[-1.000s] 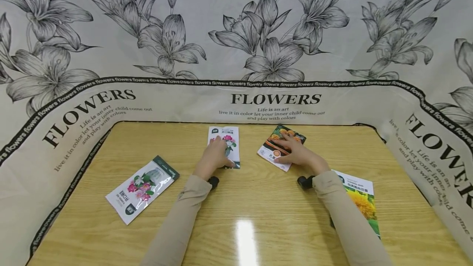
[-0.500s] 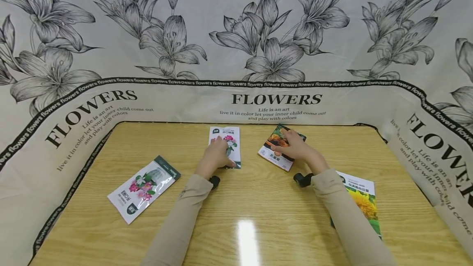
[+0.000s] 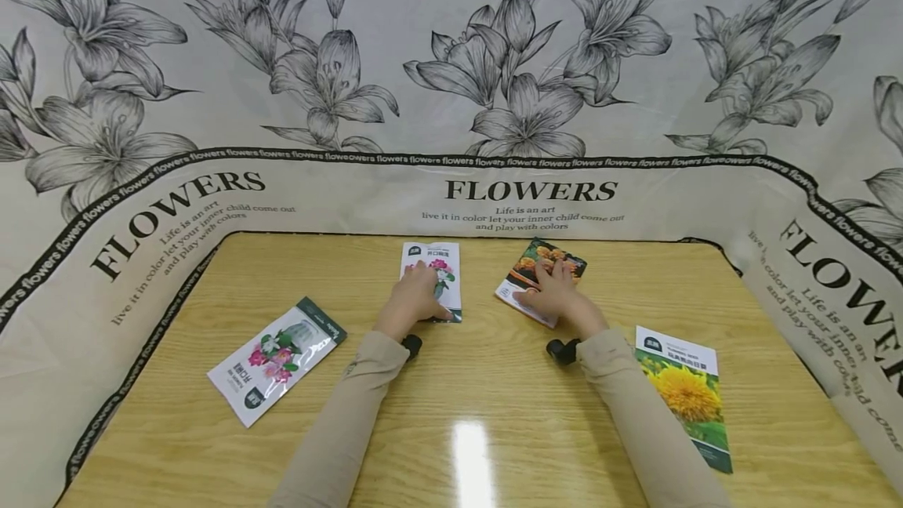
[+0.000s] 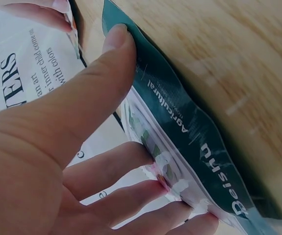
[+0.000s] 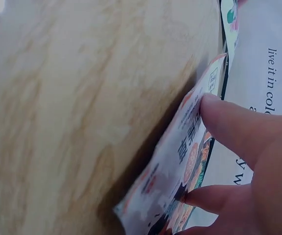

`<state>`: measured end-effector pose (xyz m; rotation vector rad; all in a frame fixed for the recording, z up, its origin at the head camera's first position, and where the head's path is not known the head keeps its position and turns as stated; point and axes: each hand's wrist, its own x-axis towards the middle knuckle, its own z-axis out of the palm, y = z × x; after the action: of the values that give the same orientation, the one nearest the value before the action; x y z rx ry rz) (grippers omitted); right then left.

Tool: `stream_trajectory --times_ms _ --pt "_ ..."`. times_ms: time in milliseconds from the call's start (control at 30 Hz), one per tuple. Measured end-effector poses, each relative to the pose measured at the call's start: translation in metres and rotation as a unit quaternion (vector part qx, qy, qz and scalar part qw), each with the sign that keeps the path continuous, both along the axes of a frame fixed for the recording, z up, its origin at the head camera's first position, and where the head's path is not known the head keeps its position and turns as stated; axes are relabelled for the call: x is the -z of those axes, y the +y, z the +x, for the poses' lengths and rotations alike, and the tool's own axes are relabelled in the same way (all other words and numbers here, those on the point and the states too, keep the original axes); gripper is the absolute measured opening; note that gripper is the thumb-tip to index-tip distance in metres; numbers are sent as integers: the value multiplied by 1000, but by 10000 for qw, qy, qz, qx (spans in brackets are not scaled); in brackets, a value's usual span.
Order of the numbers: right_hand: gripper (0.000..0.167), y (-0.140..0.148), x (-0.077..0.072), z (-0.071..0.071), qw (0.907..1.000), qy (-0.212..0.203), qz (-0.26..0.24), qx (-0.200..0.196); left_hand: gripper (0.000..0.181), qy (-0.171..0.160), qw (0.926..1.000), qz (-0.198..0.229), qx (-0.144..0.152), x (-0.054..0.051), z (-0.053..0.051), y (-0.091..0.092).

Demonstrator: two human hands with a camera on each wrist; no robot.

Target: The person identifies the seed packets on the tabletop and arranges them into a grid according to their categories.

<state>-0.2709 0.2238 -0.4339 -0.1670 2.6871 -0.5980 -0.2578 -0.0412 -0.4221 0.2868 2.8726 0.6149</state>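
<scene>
In the head view, my left hand (image 3: 411,298) rests on a white seed packet (image 3: 450,290) with pink flowers and a green end strip. Its thumb touches that green strip (image 4: 167,98) in the left wrist view, and the fingers spread over the printed front. To the right, my right hand (image 3: 559,298) lies on a second seed packet (image 3: 520,279) with orange flowers and a white end. From the right wrist, the thumb (image 5: 224,115) presses this packet's white part (image 5: 175,156); some of the other fingers are cut off by the frame. Both packets lie on the table.
Another pink-flower seed packet (image 3: 275,359) lies tilted on the wooden table (image 3: 494,382) at left. At right is a yellow-flower seed packet (image 3: 684,390), partly covered by the right sleeve. A flower-printed cloth (image 3: 522,210) stands along the table's back and sides.
My right hand has shifted slightly left across the orange-flower packet, its fingers spreading again. The right forearm moved left, uncovering more of the yellow-flower packet. My left hand stays on its packet.
</scene>
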Motion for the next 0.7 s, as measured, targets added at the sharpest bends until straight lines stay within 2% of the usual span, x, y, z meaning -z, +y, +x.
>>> stream_trajectory --times_ms 267,700 --pt "85 0 -2 2 10000 -19 -73 -25 46 -39 10000 -34 -29 0 0 1" --pt "86 -7 -1 2 9993 106 -111 -332 46 -24 9999 -134 4 0 -1 1"
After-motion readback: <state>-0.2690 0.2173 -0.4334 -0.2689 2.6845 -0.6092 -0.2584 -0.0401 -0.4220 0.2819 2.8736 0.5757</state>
